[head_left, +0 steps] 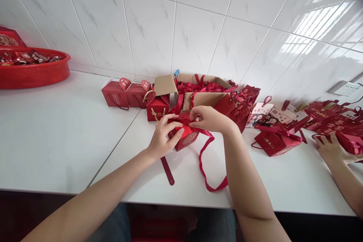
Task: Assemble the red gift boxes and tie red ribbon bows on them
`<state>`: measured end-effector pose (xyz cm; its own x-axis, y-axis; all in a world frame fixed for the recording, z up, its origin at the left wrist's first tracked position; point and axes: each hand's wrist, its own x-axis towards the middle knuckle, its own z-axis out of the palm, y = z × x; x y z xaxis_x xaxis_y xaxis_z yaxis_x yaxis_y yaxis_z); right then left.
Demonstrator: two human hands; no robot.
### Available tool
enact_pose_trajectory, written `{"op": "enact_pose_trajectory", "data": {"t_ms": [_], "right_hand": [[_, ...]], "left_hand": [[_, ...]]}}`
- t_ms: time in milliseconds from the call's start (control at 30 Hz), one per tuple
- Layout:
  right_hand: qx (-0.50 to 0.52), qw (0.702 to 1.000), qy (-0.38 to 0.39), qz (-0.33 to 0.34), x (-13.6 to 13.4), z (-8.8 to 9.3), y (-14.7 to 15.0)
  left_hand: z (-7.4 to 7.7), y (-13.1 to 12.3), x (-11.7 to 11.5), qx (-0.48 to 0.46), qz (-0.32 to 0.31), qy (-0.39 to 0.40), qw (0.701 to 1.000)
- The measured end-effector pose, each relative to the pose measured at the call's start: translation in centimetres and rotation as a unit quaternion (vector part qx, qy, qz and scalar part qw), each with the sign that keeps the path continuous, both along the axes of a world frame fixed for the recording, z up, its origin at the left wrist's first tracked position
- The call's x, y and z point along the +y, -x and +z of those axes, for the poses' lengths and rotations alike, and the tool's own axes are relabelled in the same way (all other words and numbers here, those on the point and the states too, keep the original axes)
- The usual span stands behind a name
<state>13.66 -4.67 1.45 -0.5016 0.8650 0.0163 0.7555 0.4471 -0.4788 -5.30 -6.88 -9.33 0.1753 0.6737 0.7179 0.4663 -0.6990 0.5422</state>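
A small red gift box with a pale round pattern on its side stands on the white table in front of me. A red ribbon runs over its top and trails in a loose curve to the right. My left hand is at the box's left top edge, its thumb and fingers closing on the ribbon there. From the right, my right hand pinches the ribbon at the top of the box. Just below the box, a dark red strap with a small hole lies on the table.
Behind the box, an open cardboard box holds many red ribbons. More red boxes line the wall, and a ribboned box lies right. A red plastic basket of wrapped sweets is far left. Another person's hand touches a box at far right.
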Motion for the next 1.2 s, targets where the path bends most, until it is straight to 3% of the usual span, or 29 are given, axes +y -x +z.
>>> {"op": "enact_pose_trajectory", "data": {"t_ms": [267, 400, 667, 800, 900, 967, 1033, 1133, 1200], "right_hand": [[0.051, 0.994, 0.051, 0.086, 0.5, 0.1, -0.6], [0.059, 0.987, 0.078, 0.125, 0.8, 0.0, -0.6], [0.078, 0.983, 0.093, 0.136, 0.8, 0.4, -1.2], [0.155, 0.975, 0.099, 0.126, 0.6, 0.6, -1.8], [0.261, 0.960, 0.043, 0.092, 0.3, 0.7, -2.3], [0.354, 0.933, -0.040, 0.048, 0.1, 0.8, -2.8], [0.443, 0.885, -0.142, -0.009, -0.2, 1.1, -3.2], [0.554, 0.782, -0.278, -0.071, -1.0, 1.8, -3.8], [0.606, 0.715, -0.342, -0.072, -1.7, 2.4, -4.1]], "left_hand": [[0.1, 0.0, -0.4, 0.033, 0.011, -0.017, 0.999], [0.4, 0.2, -0.7, 0.039, -0.012, -0.020, 0.999], [0.5, 0.5, -0.5, 0.019, -0.033, -0.014, 0.999], [0.4, 0.5, -0.4, 0.016, -0.031, -0.041, 0.999], [0.3, 0.5, 0.0, -0.001, -0.023, -0.060, 0.998], [0.1, 0.5, 0.2, -0.016, -0.018, -0.072, 0.997], [0.1, 0.5, 0.4, -0.030, -0.019, -0.077, 0.996], [0.3, 0.5, 0.3, -0.042, -0.016, -0.076, 0.996], [0.5, 0.5, 0.1, -0.042, -0.007, -0.072, 0.996]]}}
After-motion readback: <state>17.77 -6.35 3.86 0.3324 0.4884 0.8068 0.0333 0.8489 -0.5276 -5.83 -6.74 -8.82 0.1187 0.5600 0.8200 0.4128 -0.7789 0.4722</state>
